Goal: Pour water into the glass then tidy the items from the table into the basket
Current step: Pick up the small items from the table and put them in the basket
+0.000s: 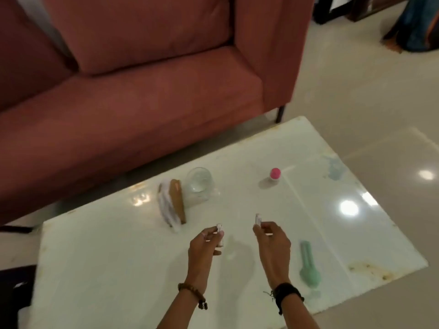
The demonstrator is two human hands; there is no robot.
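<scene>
Holding one small white object in each hand, you have the left hand [209, 243] and the right hand [273, 243] side by side above the near middle of the desk [107, 269]. The fingers [263, 227] of each hand are pinched narrow on their piece; the left piece [220, 235] and the right piece [258, 219] both stand roughly upright and are too small and blurred to identify.

The glass [199, 184] stands beyond and slightly left of the left hand, so that hand is nearer to it. It appears to hold water already, though blur makes this uncertain. Touching its left side is a brown and white item [172, 203], its long axis running toward you. A small bottle with a pink cap [274, 176] stands upright, well apart, beyond the right hand. A green spoon-like tool [308, 267] lies just right of the right wrist, its long axis pointing away from you.

No basket is in view. Open desk lies to the left and near the far right edge.
</scene>
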